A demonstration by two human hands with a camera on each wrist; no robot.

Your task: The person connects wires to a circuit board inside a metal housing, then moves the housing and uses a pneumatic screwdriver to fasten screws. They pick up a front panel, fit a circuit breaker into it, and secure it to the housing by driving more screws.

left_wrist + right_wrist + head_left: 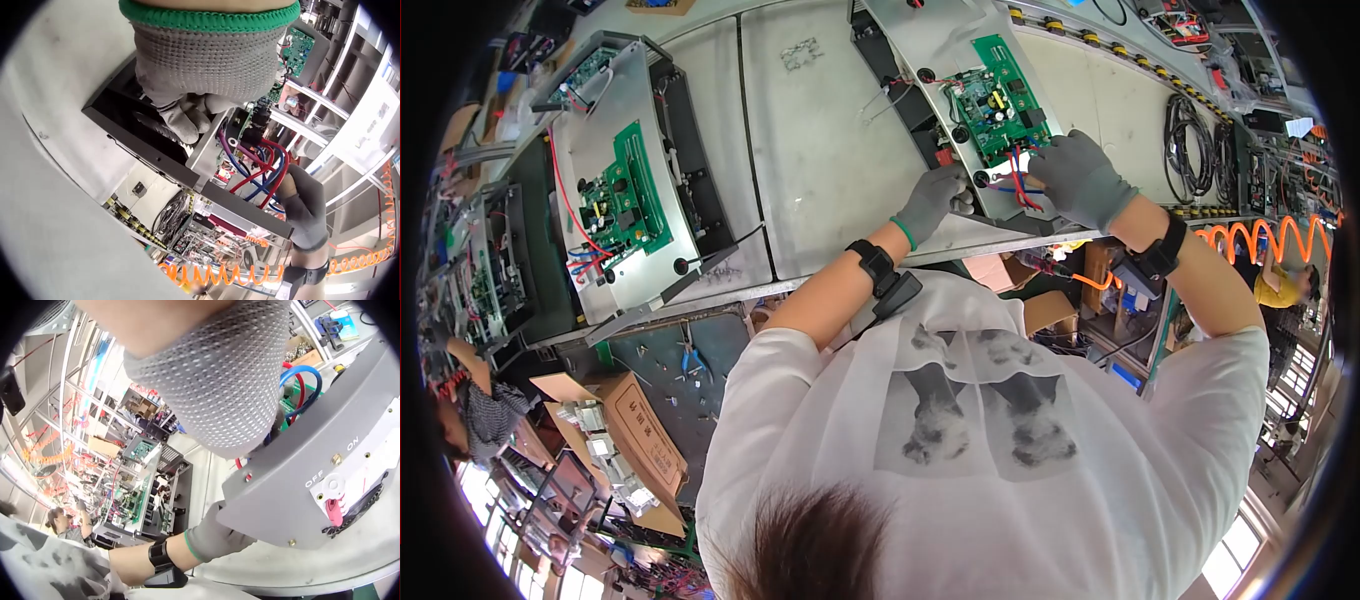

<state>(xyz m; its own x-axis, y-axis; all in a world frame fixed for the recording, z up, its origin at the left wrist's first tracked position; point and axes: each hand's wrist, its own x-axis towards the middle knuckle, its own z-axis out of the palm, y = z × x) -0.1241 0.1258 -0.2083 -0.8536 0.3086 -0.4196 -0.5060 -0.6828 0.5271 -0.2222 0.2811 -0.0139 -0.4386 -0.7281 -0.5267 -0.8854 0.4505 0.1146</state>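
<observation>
Grey-gloved, the left hand (932,205) curls its fingers at the near left edge of a grey metal chassis (150,153); in the left wrist view its fingertips (185,128) reach into the dark side opening, against the metal plate. The right hand (1082,182), also gloved, holds red and blue wires (1022,188) at the near end of a green circuit board (997,95). Its thumb lies by the wire loops (275,172) in the left wrist view; its fingertips are hidden in the right wrist view. The end panel (300,469) carries ON and OFF marks and a red part (334,512).
A second chassis with a green board (635,190) stands at the left of the bench. Black cable coils (1188,150) lie at the right. Screws (802,54) lie at the back. Below the bench are an open carton (645,440), pliers (691,360) and an orange coiled hose (1250,238).
</observation>
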